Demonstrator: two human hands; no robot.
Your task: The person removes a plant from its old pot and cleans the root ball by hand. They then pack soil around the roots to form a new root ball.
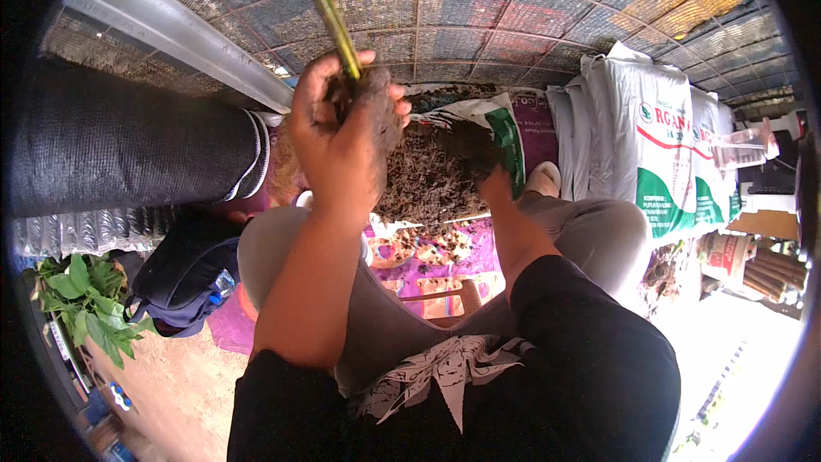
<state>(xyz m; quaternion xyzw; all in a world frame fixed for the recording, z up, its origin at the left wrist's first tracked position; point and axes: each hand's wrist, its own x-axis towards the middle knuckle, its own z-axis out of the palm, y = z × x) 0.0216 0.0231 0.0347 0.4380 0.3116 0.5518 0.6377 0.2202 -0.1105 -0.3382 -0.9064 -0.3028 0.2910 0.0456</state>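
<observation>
A long green-and-yellow plant stem or leaf [326, 9] rises from a dark clump of soil at its base [378, 99]. Around that clump my left hand [343, 135] is closed, raised above the soil heap, with soil on its fingers. Dark, fibrous potting soil [430, 173] lies heaped between my knees on an opened plastic sack [510, 135]. At the right side of the heap, my right hand [484, 167] reaches into the soil; its fingers are dark and partly hidden, so what they hold does not show.
Filled white sacks [664, 141] stand at the right. A rolled black mesh [141, 141], a dark backpack [186, 269] and a leafy plant [83, 289] are at the left. A metal post [179, 25] slants before a wire grid with netting [449, 13]. Purple printed sheeting [474, 244] carries scattered soil.
</observation>
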